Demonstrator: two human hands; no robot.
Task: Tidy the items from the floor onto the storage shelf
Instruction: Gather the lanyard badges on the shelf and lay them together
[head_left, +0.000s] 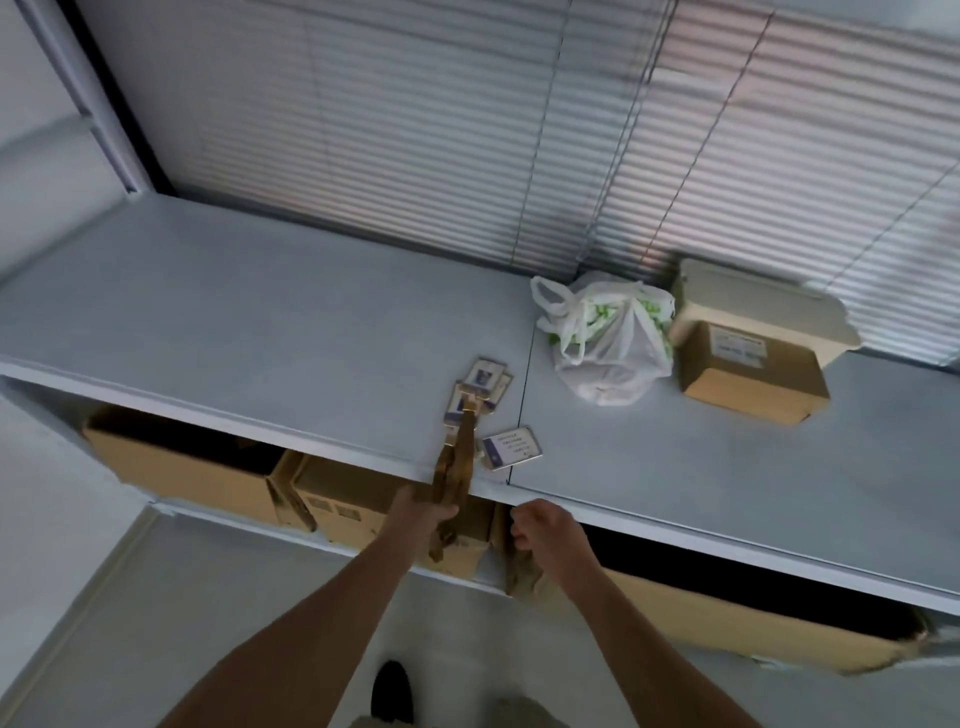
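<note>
A bunch of badge cards (480, 387) on gold-brown lanyards (456, 467) lies on the grey top shelf (260, 322) near its front edge. One more card (511, 448) rests just to the right of the straps. My left hand (423, 512) grips the lanyard straps where they hang over the shelf edge. My right hand (543, 527) is curled shut just below the shelf's front edge, and I cannot tell whether it holds anything.
A white plastic bag (605, 338) and a cardboard box (748, 371) with a cream lid stand on the shelf at the right. Several cardboard boxes (182, 462) fill the lower shelf. Closed blinds (415, 130) hang behind. My dark shoe (392, 693) is on the floor.
</note>
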